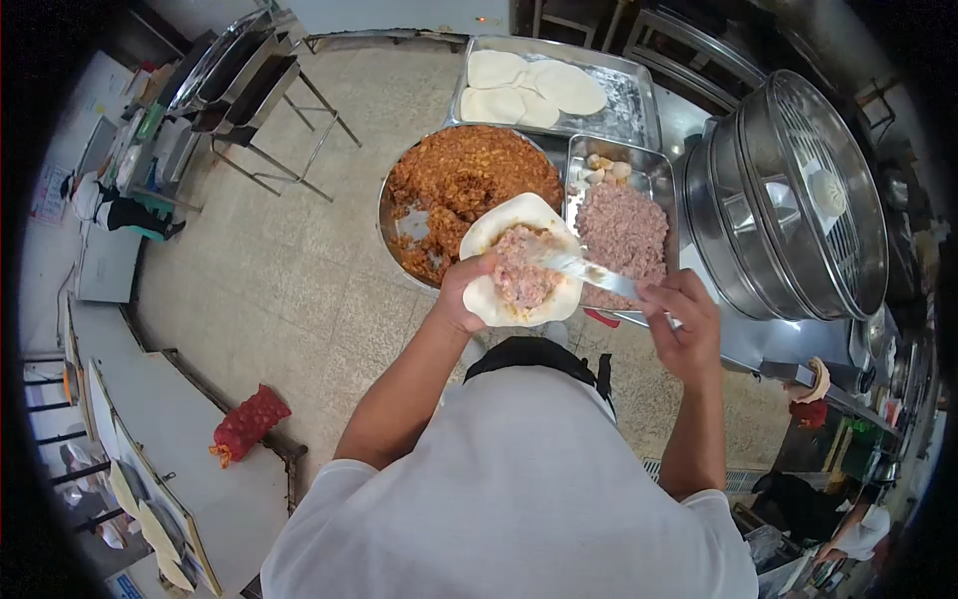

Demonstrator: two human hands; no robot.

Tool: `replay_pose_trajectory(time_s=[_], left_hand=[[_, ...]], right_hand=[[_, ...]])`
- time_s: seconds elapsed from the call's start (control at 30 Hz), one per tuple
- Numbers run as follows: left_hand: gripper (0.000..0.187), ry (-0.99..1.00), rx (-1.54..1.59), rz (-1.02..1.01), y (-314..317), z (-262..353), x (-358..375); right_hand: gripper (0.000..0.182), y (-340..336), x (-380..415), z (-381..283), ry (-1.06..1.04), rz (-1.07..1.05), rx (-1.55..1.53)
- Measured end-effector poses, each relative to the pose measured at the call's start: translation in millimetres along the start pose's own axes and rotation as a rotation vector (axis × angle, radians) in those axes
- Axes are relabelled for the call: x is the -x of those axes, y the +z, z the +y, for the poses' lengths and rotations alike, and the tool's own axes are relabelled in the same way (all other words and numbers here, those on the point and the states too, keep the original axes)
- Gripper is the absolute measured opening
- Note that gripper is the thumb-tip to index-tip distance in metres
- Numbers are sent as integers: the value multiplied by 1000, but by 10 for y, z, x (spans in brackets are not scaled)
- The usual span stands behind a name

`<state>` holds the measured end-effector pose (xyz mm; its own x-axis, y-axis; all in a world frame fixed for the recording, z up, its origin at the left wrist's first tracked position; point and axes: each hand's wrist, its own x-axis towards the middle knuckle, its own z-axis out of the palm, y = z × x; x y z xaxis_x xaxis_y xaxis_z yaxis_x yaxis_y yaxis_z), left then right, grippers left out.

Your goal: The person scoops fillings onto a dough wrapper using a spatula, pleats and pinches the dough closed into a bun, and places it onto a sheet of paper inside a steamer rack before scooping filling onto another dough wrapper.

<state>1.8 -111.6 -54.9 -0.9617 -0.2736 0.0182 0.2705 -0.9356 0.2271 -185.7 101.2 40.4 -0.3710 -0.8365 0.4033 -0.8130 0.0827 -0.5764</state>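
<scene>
My left hand (463, 296) is closed on the edge of a round white dough wrapper (484, 302), holding it up from below. A mound of pink minced meat (519, 285) covers the wrapper's middle. My right hand (684, 321) grips a flat metal spatula (606, 278), whose smeared blade reaches onto the meat. Behind the wrapper sits a round metal pan (382, 215) of chunky reddish-brown filling (474, 165). To its right, a rectangular tray (675, 190) holds more pink mince (624, 235) and several pale round pieces (607, 170) in its far corner.
At the back, a floured metal tray (629, 90) carries several flat dough rounds (569, 88). Stacked metal steamers (733, 215) stand close on the right. A red net sack (251, 421) lies at the lower left. Other people (860, 531) appear at the far right and far left (95, 205).
</scene>
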Motion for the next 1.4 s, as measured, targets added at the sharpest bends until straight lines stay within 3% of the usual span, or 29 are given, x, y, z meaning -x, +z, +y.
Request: replay_pose_trajectory(time_s=[0.2, 0.27, 0.37, 0.5, 0.57, 0.7, 0.77, 0.87, 1.13, 1.23, 1.3, 1.33, 1.4], left_hand=[[69, -79, -173, 106, 29, 40, 92], [67, -5, 51, 79, 6, -19, 132], [71, -12, 105, 183, 14, -79, 180], [71, -59, 73, 157, -23, -242, 208], [75, 23, 105, 95, 20, -315, 210], [79, 170, 90, 43, 120, -478, 164], [82, 171, -139, 113, 166, -580, 137], [72, 233, -145, 133, 355, -852, 13], [73, 296, -191, 242, 441, -1476, -123], [73, 336, -183, 238, 461, -1540, -128], [76, 314, -154, 211, 410, -1536, -117], [76, 321, -152, 213, 396, -1509, -90], [78, 420, 78, 85, 393, -1470, -71]], right_hand=[[35, 76, -29, -141, -40, -53, 149], [34, -13, 36, -185, -32, -28, 223], [33, -53, 113, -203, -47, -107, 81], [29, 2, 150, -57, -196, -125, 205], [29, -147, 126, 26, -222, -87, 284], [30, -478, 203, 122, -135, -91, 210], [32, -563, 233, 264, -94, -18, 141], [33, -635, 259, 474, -189, -82, 68], [28, -722, 400, 899, -186, -181, -110], [24, -730, 397, 1022, -196, -221, -291], [21, -743, 407, 1090, -44, -224, -503], [21, -713, 350, 1151, -47, -230, -504], [19, -612, 215, 1332, -12, -128, -192]])
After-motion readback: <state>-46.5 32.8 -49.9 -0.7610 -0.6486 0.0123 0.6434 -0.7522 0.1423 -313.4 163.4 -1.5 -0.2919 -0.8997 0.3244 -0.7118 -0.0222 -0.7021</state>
